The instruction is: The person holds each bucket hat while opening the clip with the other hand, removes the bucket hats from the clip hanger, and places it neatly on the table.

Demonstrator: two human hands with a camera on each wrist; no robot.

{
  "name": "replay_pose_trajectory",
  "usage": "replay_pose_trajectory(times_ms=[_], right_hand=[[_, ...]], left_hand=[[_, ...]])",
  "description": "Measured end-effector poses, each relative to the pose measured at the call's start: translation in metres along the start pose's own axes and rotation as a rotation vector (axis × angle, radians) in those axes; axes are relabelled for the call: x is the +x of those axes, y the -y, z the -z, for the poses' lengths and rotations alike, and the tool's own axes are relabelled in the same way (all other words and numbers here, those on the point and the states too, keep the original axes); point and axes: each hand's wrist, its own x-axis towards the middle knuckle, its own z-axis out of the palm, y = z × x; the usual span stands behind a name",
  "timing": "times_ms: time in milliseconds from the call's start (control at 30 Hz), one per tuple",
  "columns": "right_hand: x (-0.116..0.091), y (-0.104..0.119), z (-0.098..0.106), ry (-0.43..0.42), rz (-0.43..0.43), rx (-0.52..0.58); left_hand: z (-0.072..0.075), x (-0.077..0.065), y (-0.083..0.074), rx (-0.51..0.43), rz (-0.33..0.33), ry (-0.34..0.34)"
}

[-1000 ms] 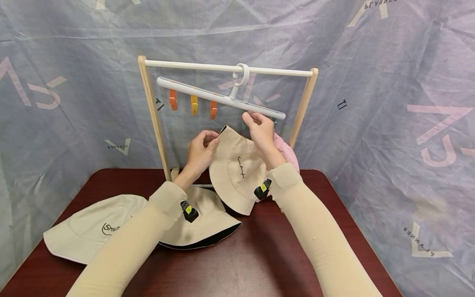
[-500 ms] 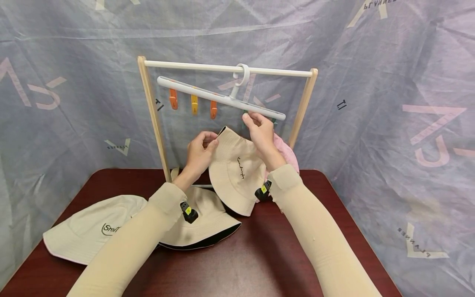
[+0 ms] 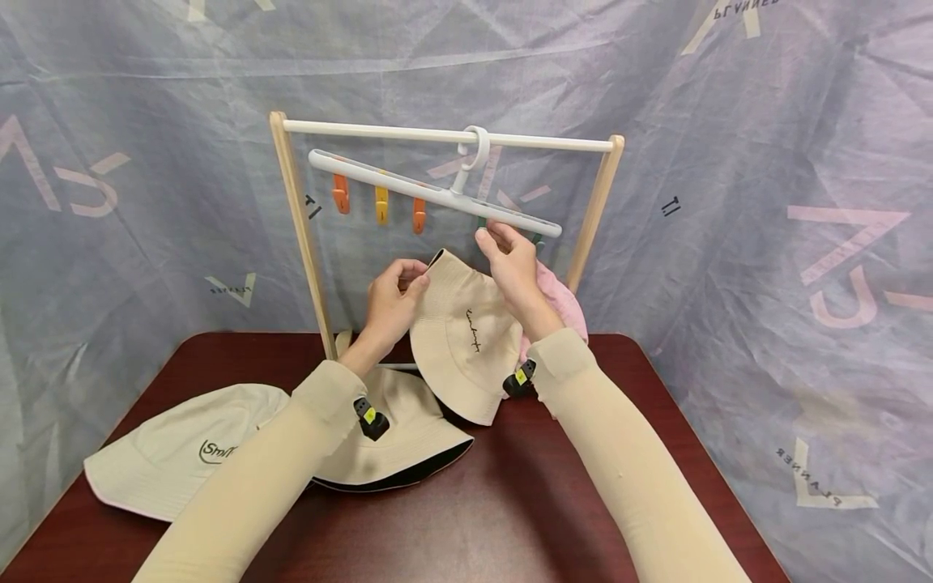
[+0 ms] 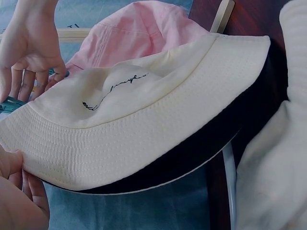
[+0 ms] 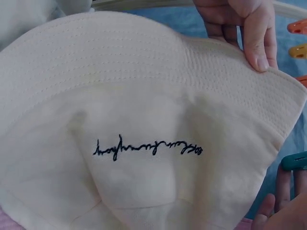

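Note:
A cream bucket hat (image 3: 474,324) with dark script hangs tilted below the right half of a white hanger (image 3: 437,194). My left hand (image 3: 394,300) pinches its brim between thumb and fingers, which also shows in the left wrist view. My right hand (image 3: 516,259) is raised to the hanger's underside, its fingertips at a green clothespin (image 5: 293,162). Two of its fingers meet that clothespin in the right wrist view, beside the hat's edge. Whether the clothespin bites the hat cannot be made out. Behind the right hand is a pink hat (image 3: 560,300).
A rack with wooden posts (image 3: 302,243) and a white rail (image 3: 379,129) carries the hanger. Orange (image 3: 340,194) and yellow clothespins (image 3: 381,205) hang on its left half. A black-lined cream hat (image 3: 394,429) and an off-white hat (image 3: 182,453) lie on the dark red table (image 3: 496,518).
My right hand has dropped very slightly at the hanger, its thumb now a little lower. The left hand and the cream hat have barely moved.

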Motion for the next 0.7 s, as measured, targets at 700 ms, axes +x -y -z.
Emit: replay_pose_trajectory(times_ms=[700], right_hand=[[-0.02,0.001,0.012,0.035,-0.021,-0.075]], left_hand=[[0.005,-0.005,0.002,-0.039,0.002,0.007]])
